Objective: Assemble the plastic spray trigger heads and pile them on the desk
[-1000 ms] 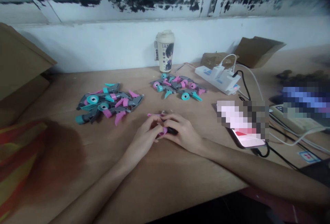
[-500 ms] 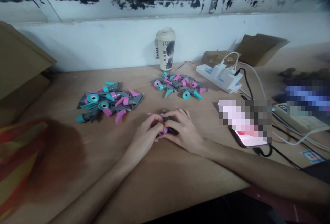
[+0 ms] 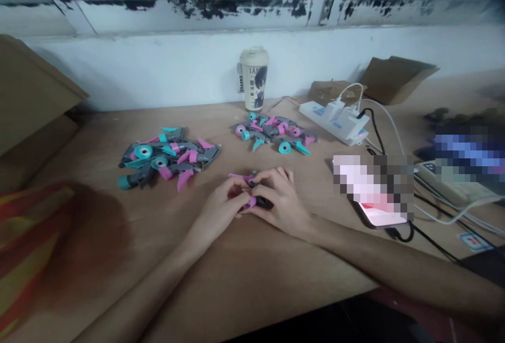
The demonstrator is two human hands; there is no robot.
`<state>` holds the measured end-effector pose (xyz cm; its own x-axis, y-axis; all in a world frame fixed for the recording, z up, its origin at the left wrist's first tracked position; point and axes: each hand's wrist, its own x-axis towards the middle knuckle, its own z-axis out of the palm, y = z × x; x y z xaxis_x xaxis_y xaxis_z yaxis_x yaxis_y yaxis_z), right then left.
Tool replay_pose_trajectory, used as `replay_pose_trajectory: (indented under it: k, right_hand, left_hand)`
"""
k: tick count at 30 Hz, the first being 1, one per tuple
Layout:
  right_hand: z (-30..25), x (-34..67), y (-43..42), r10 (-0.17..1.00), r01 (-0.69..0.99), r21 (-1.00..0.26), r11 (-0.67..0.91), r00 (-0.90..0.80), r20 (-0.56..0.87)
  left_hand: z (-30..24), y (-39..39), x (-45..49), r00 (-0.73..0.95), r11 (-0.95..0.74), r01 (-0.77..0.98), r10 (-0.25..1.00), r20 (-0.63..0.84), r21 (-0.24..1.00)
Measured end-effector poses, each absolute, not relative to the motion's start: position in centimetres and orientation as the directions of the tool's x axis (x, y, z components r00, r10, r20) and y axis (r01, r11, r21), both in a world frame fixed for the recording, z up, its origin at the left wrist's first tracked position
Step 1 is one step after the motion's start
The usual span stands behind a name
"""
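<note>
With left hand (image 3: 219,210) and right hand (image 3: 284,202) close together low over the table (image 3: 244,280), fingers of both curled tight around 1 small plastic piece (image 3: 252,203). Pinched between the fingertips of the 2 hands, just above the wood, near the table's middle and in front of 2 piles. Pink at the left end, dark grey or black at the right; a thin pink tip poking out behind the knuckles. Mostly covered by fingers, so exact shape hard to make out.

Behind and to the left, a pile of parts (image 3: 168,156) in grey, pink and teal. Behind and to the right, a 2nd pile (image 3: 274,132) in the same colours, just in front of a lidded cup (image 3: 253,80). Further right, a white power strip (image 3: 335,118) with plugs and cables, then a phone (image 3: 381,215) half lost under a blurred patch.

Cut off at the left edge: a cardboard box (image 3: 31,96) and a red and yellow cloth (image 3: 23,248), both out of focus. Forearms cropped by the lower edge.
</note>
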<state>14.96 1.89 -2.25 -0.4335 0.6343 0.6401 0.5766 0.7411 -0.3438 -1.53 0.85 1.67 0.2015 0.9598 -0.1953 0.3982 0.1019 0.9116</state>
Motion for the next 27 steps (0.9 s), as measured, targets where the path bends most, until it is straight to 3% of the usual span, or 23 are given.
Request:
replay_pose_trajectory:
  k: [3,6,15,19,24,27]
  right_hand:
    - [-2.2,15.0,2.0,0.649,0.592,-0.352,0.724,-0.416,0.637]
    - [-2.3,15.0,2.1,0.655,0.593,-0.361,0.719,-0.406,0.638]
    - [-2.5,15.1,2.3,0.669,0.601,-0.373,0.707,-0.395,0.63]
    - [-2.5,15.1,2.5,0.678,0.598,-0.397,0.696,-0.365,0.638]
    - [-2.6,15.3,2.6,0.698,0.606,-0.409,0.682,-0.373,0.611]
    - [-2.5,15.4,2.7,0.708,0.611,-0.413,0.676,-0.38,0.596]
  left_hand:
    - [1.0,0.5,-1.6,0.096,-0.028,0.505,0.995,-0.024,0.863]
    - [1.0,0.1,-1.4,0.006,-0.105,0.691,0.99,0.14,0.715]
    - [1.3,-0.3,-1.9,0.154,-0.316,0.762,0.936,0.317,0.565]
    - [0.8,-0.1,-2.6,0.298,-0.495,0.768,0.838,0.457,0.406]
    - [0.7,0.2,-3.0,0.462,-0.597,0.768,0.768,0.443,0.234]
    - [1.3,0.3,-3.0,0.474,-0.582,0.784,0.785,0.398,0.216]
